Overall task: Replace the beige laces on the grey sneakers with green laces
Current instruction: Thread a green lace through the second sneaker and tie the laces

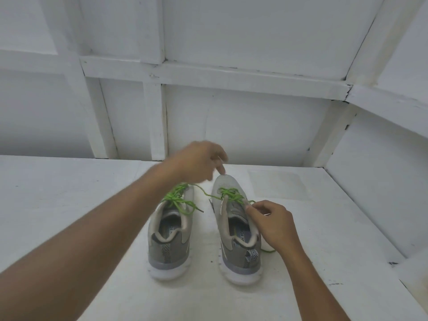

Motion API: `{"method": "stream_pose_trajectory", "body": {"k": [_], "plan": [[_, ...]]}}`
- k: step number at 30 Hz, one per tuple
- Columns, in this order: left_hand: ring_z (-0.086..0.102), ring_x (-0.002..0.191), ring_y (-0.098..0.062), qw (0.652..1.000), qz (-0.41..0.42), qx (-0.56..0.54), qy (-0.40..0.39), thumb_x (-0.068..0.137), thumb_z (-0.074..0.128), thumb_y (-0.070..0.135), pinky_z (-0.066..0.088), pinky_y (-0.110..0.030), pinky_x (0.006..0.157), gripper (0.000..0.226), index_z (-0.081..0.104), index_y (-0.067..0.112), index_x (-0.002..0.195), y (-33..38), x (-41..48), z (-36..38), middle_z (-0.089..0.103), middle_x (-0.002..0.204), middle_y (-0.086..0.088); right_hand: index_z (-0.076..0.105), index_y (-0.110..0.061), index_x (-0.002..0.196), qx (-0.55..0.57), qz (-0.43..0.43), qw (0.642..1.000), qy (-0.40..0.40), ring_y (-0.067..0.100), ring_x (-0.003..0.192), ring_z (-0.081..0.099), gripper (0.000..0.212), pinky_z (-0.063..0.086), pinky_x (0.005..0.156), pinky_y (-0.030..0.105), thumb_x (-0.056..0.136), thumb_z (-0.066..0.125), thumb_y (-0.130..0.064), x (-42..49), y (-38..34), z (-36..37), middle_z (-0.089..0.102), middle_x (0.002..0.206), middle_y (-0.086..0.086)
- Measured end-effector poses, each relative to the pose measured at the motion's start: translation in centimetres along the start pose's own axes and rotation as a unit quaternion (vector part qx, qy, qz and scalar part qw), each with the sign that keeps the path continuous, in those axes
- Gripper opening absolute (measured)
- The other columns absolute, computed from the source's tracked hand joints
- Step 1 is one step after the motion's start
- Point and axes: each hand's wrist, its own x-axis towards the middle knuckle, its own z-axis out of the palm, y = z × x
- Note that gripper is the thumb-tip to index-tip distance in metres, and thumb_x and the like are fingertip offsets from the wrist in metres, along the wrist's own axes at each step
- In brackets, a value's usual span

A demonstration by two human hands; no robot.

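Note:
Two grey sneakers stand side by side, heels toward me, on a white table (69, 193). The left sneaker (170, 242) carries a tied green lace (179, 200). The right sneaker (236, 232) has a green lace (229, 193) threaded through its eyelets. My left hand (199, 163) is raised over the toes of the shoes, fingers curled, holding one end of that lace, which runs taut from the shoe up to it. My right hand (273, 221) pinches the other lace end beside the right sneaker's tongue. No beige lace is in view.
White panelled walls (243, 123) close the table at the back and the right. A loose stretch of green lace (268, 251) lies on the table by the right sneaker's heel, under my right wrist.

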Motion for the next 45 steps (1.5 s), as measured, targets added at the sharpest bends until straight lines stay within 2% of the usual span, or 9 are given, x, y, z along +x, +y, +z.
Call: {"method": "stream_pose_trajectory", "body": {"k": [2,4,6,8,12,15,20,28,45], "plan": [[0.059,0.073,0.01,0.995,0.045,0.054,-0.073,0.09,0.042,-0.003,0.045,-0.009,0.069,0.044,0.064,0.021,0.119,0.3,0.0,3.3,0.071,0.106,0.012,0.072,-0.027,0.08,-0.018,-0.009,1.0,-0.002,-0.002,0.073,0.062,0.02,0.042,0.058,0.011,0.084,0.068,-0.046,0.1,-0.1,-0.1,0.069,0.077,-0.012],[0.059,0.093,-0.007,0.985,0.07,0.103,-0.121,0.093,0.042,0.003,0.046,-0.019,0.083,0.041,0.065,0.023,0.12,0.4,-0.3,5.8,0.068,0.115,0.006,0.072,-0.026,0.078,-0.036,-0.017,0.999,0.004,-0.003,0.07,0.061,0.02,0.04,0.054,0.007,0.086,0.066,-0.044,0.1,-0.2,-0.1,0.069,0.074,-0.013],[0.058,0.105,-0.017,0.98,0.064,0.128,-0.138,0.093,0.04,0.005,0.047,-0.031,0.09,0.04,0.063,0.022,0.121,-0.1,-0.6,6.7,0.067,0.116,0.003,0.073,-0.024,0.076,-0.043,-0.022,0.999,0.015,-0.001,0.067,0.061,0.021,0.039,0.052,0.007,0.087,0.065,-0.039,0.1,-0.2,-0.2,0.068,0.071,-0.012],[0.058,0.107,-0.015,0.982,0.06,0.126,-0.13,0.091,0.038,0.0,0.048,-0.032,0.091,0.042,0.063,0.02,0.117,-1.1,-0.8,6.6,0.069,0.111,0.009,0.072,-0.019,0.071,-0.044,-0.023,0.999,0.022,0.003,0.062,0.058,0.026,0.038,0.05,0.01,0.089,0.062,-0.035,0.2,0.0,-0.2,0.067,0.066,-0.008],[0.059,0.103,-0.011,0.983,0.063,0.124,-0.121,0.092,0.038,-0.001,0.049,-0.032,0.091,0.041,0.064,0.021,0.113,-2.0,-1.0,6.7,0.069,0.107,0.015,0.058,-0.002,0.064,-0.007,0.019,1.0,0.016,0.018,0.058,0.049,0.044,0.041,0.056,0.03,0.087,0.058,-0.04,0.4,0.6,-0.1,0.056,0.058,0.01],[0.058,0.104,-0.014,0.984,0.052,0.119,-0.126,0.093,0.037,0.001,0.048,-0.033,0.09,0.04,0.058,0.021,0.119,-1.5,-0.9,6.9,0.069,0.108,0.014,0.062,-0.001,0.072,0.015,0.043,0.999,-0.005,0.027,0.065,0.056,0.047,0.052,0.065,0.044,0.083,0.057,-0.047,0.5,0.6,-0.1,0.064,0.074,0.016],[0.058,0.1,-0.026,0.988,0.035,0.101,-0.113,0.09,0.04,0.006,0.05,-0.043,0.084,0.026,0.044,0.019,0.112,-0.7,-0.2,7.5,0.067,0.106,0.004,0.067,-0.016,0.076,0.081,0.07,0.994,-0.027,0.018,0.077,0.069,0.028,0.044,0.065,0.028,0.088,0.065,-0.042,0.3,0.3,-0.6,0.071,0.078,-0.002],[0.061,0.097,-0.021,0.995,0.051,0.079,-0.029,0.092,0.056,0.015,0.052,-0.035,0.084,0.021,0.07,0.02,0.106,0.3,1.3,9.3,0.067,0.105,-0.002,0.072,-0.012,0.077,0.093,0.09,0.991,-0.016,0.016,0.076,0.069,0.032,0.045,0.066,0.027,0.093,0.059,-0.037,0.0,-0.1,-0.6,0.073,0.08,-0.003],[0.064,0.094,-0.021,0.996,0.03,0.08,0.012,0.09,0.061,0.024,0.055,-0.038,0.082,0.017,0.071,0.024,0.102,0.4,2.0,10.9,0.068,0.104,-0.002,0.07,-0.012,0.074,0.128,0.123,0.984,-0.004,0.012,0.075,0.057,0.032,0.041,0.063,0.022,0.098,0.054,-0.027,-0.1,0.0,-0.3,0.068,0.078,-0.003]]}}
